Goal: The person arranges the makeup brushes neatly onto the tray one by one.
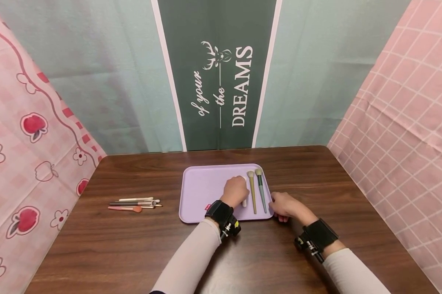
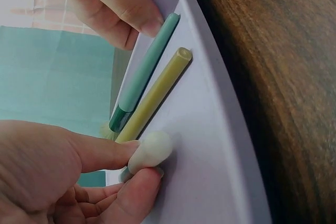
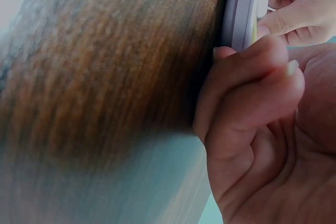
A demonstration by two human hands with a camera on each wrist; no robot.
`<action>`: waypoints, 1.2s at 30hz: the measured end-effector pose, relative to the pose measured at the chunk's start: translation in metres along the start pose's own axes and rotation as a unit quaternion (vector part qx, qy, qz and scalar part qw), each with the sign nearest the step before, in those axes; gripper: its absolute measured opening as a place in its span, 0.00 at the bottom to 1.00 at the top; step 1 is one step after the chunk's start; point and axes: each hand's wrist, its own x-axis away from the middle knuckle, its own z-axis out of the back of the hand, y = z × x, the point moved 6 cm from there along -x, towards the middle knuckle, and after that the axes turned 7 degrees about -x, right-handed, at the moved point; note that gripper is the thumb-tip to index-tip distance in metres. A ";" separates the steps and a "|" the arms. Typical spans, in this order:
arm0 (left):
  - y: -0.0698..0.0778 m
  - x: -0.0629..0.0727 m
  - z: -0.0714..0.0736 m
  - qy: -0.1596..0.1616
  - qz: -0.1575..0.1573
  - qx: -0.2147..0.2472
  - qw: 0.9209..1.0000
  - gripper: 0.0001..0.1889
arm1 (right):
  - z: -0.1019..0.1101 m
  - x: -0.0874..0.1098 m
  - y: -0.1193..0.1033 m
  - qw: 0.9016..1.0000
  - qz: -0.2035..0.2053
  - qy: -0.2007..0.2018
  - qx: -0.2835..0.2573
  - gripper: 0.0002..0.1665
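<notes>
A lilac tray (image 1: 202, 183) lies on the table. Over its right half, my left hand (image 1: 235, 191) pinches a white-handled makeup brush (image 2: 152, 149) between thumb and fingers; the hand hides most of this brush in the head view. Right of it on the tray lie an olive-handled makeup brush (image 1: 253, 196) and a teal-handled makeup brush (image 1: 262, 191), side by side with bristles toward the back. At the tray's near right corner, my right hand (image 1: 285, 205) grips the rim, its fingers curled in the right wrist view.
To the left of the tray, several makeup brushes (image 1: 134, 203) lie in a loose bunch on the brown wooden table (image 1: 143, 245). A green curtain (image 1: 221, 139) hangs behind the table's back edge, with pink cloth (image 1: 400, 122) along the right side.
</notes>
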 end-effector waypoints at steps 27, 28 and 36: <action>-0.014 0.007 0.006 -0.024 0.079 0.007 0.997 0.22 | -0.002 0.001 -0.003 1.000 0.008 -0.001 0.003 0.07; -0.015 0.008 0.007 -0.023 0.079 0.000 0.997 0.23 | -0.002 0.001 -0.003 1.000 0.009 -0.002 0.003 0.07; -0.023 0.017 0.013 -0.013 0.038 -0.053 0.998 0.28 | 0.000 0.003 -0.001 1.000 0.005 0.001 -0.004 0.06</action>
